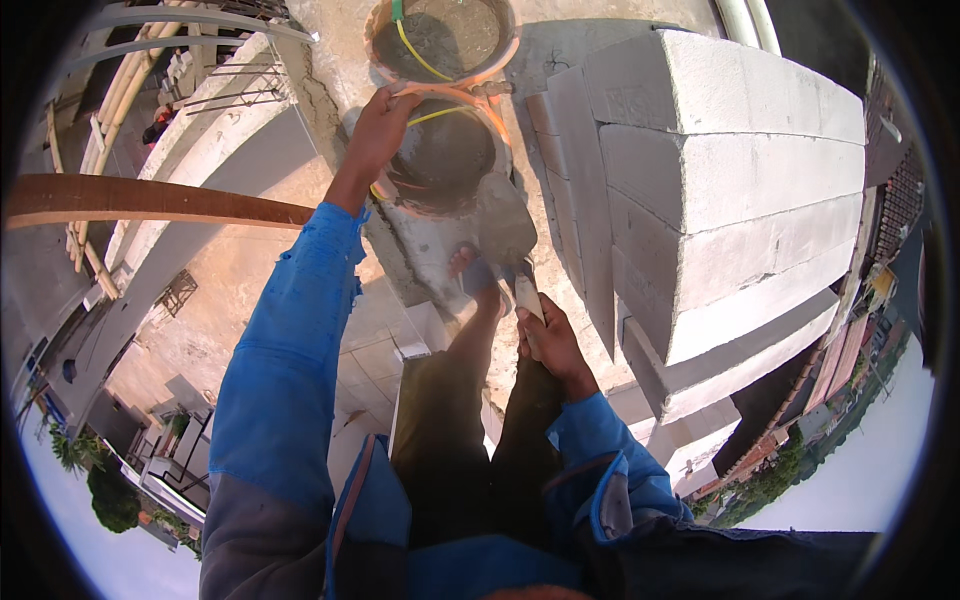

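My left hand reaches forward, its fingers closed on the orange rim of the nearer bucket. Wet grey mortar lies inside that bucket. Down by my legs, my right hand is wrapped round the pale handle of a trowel. The trowel's broad blade is coated grey and points away from me, beside the bucket's near right side. Touching the nearer bucket on its far side is a second orange bucket, which also has grey stuff in it.
Large pale blocks are stacked close on my right. A brown wooden beam ends near my left forearm. Bamboo poles stand at the far left. My sandaled foot is just behind the trowel blade.
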A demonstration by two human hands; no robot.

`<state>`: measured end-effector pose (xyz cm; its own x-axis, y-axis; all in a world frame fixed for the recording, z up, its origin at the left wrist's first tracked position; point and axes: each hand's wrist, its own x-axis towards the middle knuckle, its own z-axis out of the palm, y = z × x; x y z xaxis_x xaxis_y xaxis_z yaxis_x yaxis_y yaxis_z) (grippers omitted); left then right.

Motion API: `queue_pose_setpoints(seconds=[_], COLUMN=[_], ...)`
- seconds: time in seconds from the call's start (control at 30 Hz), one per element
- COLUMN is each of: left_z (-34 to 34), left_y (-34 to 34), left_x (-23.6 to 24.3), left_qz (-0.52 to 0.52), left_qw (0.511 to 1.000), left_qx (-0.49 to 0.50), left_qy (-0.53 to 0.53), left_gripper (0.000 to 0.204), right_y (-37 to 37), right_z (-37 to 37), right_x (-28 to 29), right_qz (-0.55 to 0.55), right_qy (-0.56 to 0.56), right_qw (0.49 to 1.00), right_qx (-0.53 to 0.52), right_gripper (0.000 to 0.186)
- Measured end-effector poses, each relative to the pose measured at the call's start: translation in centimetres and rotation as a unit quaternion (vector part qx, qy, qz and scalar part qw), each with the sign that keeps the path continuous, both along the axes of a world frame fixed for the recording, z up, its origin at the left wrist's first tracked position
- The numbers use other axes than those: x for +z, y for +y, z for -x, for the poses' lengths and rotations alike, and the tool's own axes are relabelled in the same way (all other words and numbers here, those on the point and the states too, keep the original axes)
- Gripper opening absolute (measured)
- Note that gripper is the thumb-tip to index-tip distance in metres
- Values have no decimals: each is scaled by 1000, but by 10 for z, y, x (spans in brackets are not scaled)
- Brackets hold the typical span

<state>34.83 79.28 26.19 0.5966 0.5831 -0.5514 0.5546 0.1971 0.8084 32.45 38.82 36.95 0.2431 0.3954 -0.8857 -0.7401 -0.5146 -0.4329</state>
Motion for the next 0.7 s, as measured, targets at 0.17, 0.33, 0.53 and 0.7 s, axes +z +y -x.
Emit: queue_pose_setpoints(seconds=[0.17, 0.33, 0.53, 0.7], left_z=[-86, -140, -144, -147], left_y=[59, 114, 153, 90], left_x=[8, -15, 13, 122], left_qz=[36, 121, 66, -39], left_qw=[988, 981, 997, 998], left_qx=[146, 153, 38, -31], left_qy=[-41, -12, -8, 33], left_gripper=[57, 33, 30, 31], right_y=[43, 55, 70, 68], right_z=[26, 76, 77, 56], right_x=[16, -5, -7, -16], right_qz=[-59, -77, -70, -61], right_qy=[54, 137, 122, 97], right_qw=[996, 979, 990, 993], right_qx=[-32, -133, -9, 2], right_gripper=[16, 18, 22, 29])
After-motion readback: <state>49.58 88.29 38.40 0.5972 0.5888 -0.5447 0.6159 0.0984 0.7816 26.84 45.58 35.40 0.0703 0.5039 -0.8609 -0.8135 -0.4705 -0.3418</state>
